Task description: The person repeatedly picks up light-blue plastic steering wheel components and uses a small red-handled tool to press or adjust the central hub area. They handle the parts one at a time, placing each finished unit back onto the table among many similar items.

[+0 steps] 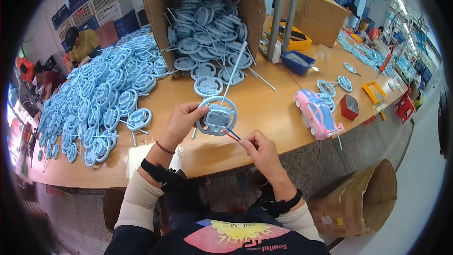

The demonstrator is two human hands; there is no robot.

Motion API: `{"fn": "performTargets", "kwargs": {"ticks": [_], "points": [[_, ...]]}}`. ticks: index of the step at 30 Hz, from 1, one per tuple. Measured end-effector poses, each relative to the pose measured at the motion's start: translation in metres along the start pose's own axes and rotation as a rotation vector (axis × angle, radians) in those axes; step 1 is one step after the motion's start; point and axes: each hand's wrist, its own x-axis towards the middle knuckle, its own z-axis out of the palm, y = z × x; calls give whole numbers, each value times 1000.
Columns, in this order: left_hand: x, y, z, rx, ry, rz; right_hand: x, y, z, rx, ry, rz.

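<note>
My left hand pinches the left rim of a light blue toy steering wheel remote above the table's front edge. Its long pale antenna points up and away from me. The fingers of my right hand close on a pair of thin red and blue leads; their far ends meet the wheel's lower edge, where the exact contact is too small to tell. To the right, a pink and blue toy car stands on the table.
A big heap of blue wheels covers the table's left side. More fill a tipped cardboard box ahead. Right lie a blue bin, a red box and a yellow tray. A round cardboard drum stands on the floor. Other people sit farther off.
</note>
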Motion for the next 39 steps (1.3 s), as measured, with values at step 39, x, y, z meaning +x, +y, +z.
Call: {"fn": "performTargets", "kwargs": {"ticks": [39], "points": [[-38,-45,0,-558,94,-120,5,18,16,57,-184,20]]}}
